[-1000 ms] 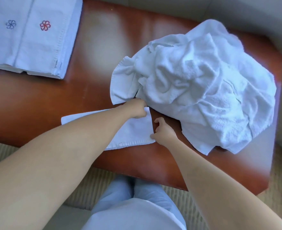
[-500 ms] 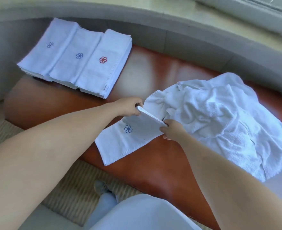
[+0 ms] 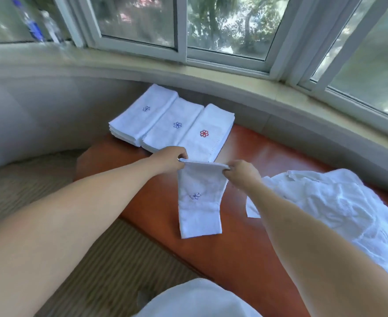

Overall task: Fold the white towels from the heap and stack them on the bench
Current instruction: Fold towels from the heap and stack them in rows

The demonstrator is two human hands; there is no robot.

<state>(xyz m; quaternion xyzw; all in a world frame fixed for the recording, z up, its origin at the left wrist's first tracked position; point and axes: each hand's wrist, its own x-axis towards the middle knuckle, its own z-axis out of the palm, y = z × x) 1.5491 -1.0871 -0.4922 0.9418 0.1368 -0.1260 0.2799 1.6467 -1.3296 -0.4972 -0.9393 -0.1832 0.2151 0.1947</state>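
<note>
A folded white towel (image 3: 198, 202) with a blue flower mark hangs over the brown bench (image 3: 241, 245), its lower end near the bench top. My left hand (image 3: 172, 160) pinches its top left corner and my right hand (image 3: 242, 172) pinches its top right corner. At the far end of the bench lie three stacks of folded towels (image 3: 172, 124), two marked with blue flowers and one with a red flower. The heap of unfolded white towels (image 3: 339, 211) covers the right part of the bench.
A curved grey ledge (image 3: 211, 76) and window frames run behind the bench. Two bottles (image 3: 35, 24) stand on the sill at the far left. Striped carpet (image 3: 101, 266) lies below the bench's near edge, by my lap.
Both hands have lifted the folded towel off the bench and carried it left, toward the stacks. The view has tilted up, bringing in the window.
</note>
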